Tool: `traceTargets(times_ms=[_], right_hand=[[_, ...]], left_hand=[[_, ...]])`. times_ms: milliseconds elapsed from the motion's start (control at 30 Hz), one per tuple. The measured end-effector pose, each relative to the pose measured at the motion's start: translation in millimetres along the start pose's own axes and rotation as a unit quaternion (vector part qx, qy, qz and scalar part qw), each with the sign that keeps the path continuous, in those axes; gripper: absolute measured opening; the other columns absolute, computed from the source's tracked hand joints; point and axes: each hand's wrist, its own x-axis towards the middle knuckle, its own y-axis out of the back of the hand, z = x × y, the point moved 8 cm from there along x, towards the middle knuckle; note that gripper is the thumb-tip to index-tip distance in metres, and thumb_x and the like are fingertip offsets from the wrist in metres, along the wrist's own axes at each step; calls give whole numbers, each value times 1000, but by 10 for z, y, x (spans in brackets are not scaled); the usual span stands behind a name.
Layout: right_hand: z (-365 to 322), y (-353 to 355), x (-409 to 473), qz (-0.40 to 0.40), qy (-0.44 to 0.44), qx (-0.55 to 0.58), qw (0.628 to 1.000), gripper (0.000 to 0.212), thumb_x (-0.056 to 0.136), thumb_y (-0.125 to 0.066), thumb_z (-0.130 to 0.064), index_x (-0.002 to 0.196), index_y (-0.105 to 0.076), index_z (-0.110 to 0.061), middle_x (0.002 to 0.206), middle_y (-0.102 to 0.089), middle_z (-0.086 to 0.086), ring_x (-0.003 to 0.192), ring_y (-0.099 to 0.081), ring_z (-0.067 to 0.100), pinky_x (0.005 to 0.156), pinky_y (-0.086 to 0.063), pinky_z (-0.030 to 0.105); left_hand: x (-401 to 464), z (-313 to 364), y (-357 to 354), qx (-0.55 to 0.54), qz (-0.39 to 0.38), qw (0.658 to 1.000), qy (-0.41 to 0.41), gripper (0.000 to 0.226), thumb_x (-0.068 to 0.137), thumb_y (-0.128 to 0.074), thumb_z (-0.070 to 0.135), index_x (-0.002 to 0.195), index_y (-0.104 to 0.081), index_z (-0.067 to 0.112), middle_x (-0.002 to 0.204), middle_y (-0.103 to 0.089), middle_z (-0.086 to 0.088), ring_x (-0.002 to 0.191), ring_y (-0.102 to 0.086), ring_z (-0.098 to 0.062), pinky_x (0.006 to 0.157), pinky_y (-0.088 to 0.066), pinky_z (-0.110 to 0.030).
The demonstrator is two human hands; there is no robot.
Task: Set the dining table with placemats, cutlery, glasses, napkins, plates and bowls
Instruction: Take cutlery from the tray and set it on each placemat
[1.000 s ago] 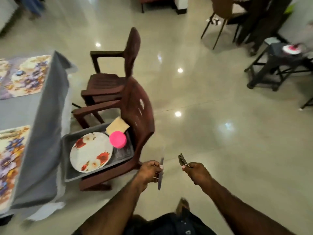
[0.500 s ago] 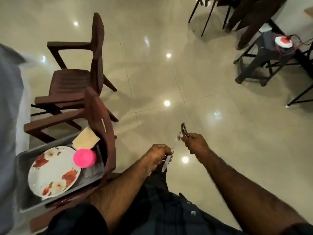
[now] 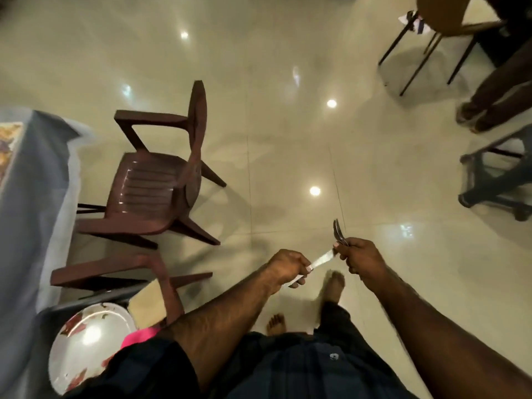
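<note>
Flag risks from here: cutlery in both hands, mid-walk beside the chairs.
1. The left hand grips a knife whose blade points at the right hand; the tip could nick its fingers.
2. The right hand pinches several spoons by their handles; one might slip onto the tiled floor.
3. Bare feet are stepping just below the cutlery.

Chair [image 3: 161, 180] stands right of table [image 3: 31, 180]; 2nd chair [image 3: 129, 275] nearer the person, w/ tray [image 3: 46, 312] on it; plate [image 3: 86, 344] in tray.
</note>
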Motion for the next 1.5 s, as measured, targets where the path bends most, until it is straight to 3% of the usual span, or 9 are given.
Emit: traceTargets(times_ms=[200, 400, 567, 700, 800, 967, 1133, 1367, 1500], right_hand=[[-1022, 11, 1461, -74, 7, -45, 996, 13, 91, -77, -15, 82, -77, -6, 66, -66, 5, 47, -40, 12, 45, -30, 22], [-2239, 92, 2512, -143, 3, -123, 982, 13, 94, -73, -10, 90, -73, 2, 75, -70, 11, 48, -37, 12, 43, -28, 22], [-3438, 67, 3444, -152, 30, -116, 981, 12, 96, -68, -5, 92, -71, 6, 77, -70, 15, 50, -36, 12, 42, -26, 22], [-4195, -156, 4261, -134, 14, -88, 987, 5, 94, -66, 3, 93, -70, 4, 77, -64, 14, 48, -31, 12, 41, -23, 20], [-4665, -386, 4730, -114, -2, -75, 991, 7, 96, -66, -2, 94, -72, 1, 79, -66, 14, 47, -30, 11, 44, -23, 21], [-5492, -946, 5373, -112, 0, -75, 991, 10, 98, -66, -6, 96, -72, 2, 81, -71, 15, 46, -33, 10, 41, -28, 21], [-6287, -1709, 6085, -156, -2, -84, 984, 10, 98, -65, -2, 97, -72, 4, 82, -73, 15, 50, -30, 12, 40, -27, 20], [-7295, -3167, 6993, -260, -2, -158, 953, 9, 98, -65, -1, 97, -72, 3, 80, -73, 15, 53, -33, 14, 39, -29, 20], [-7876, -4106, 7195, -324, 9, -235, 916, 10, 98, -64, -1, 96, -73, 1, 81, -71, 14, 52, -34, 14, 42, -29, 21]], left_hand=[[798, 1157, 655, -32, 83, 996, 5, 11, 89, -75, 0, 93, -78, 9, 77, -69, -6, 61, -61, -16, 57, -46, -23], [1359, 2401, 1251, -43, 115, 992, -22, 15, 89, -79, 7, 103, -78, 13, 90, -77, -7, 78, -70, -18, 69, -54, -30], [1934, 3194, 1964, -144, 146, 979, -21, 14, 94, -73, 5, 107, -78, 7, 100, -78, -17, 74, -70, -18, 61, -58, -26], [2541, 3726, 2757, -260, 172, 950, -14, 14, 98, -67, 1, 109, -75, 3, 99, -80, -17, 78, -72, -19, 76, -61, -33], [2889, 4150, 3362, -313, 199, 929, -9, 21, 103, -55, -3, 114, -72, 1, 92, -79, -16, 76, -74, -21, 73, -61, -35], [3124, 4834, 4339, -355, 229, 906, -18, 21, 106, -49, -1, 115, -68, 3, 101, -77, -21, 79, -75, -25, 70, -58, -34], [3344, 5143, 5322, -428, 240, 869, -57, 15, 100, -66, 0, 114, -67, -1, 102, -78, -24, 90, -79, -30, 84, -61, -39], [3561, 5204, 6460, -544, 301, 781, -59, 24, 98, -71, 7, 120, -66, -3, 108, -78, -24, 92, -78, -28, 87, -61, -38], [3497, 5126, 7038, -587, 362, 722, -48, 21, 99, -71, 10, 117, -69, 0, 106, -79, -20, 91, -77, -26, 83, -61, -35]])
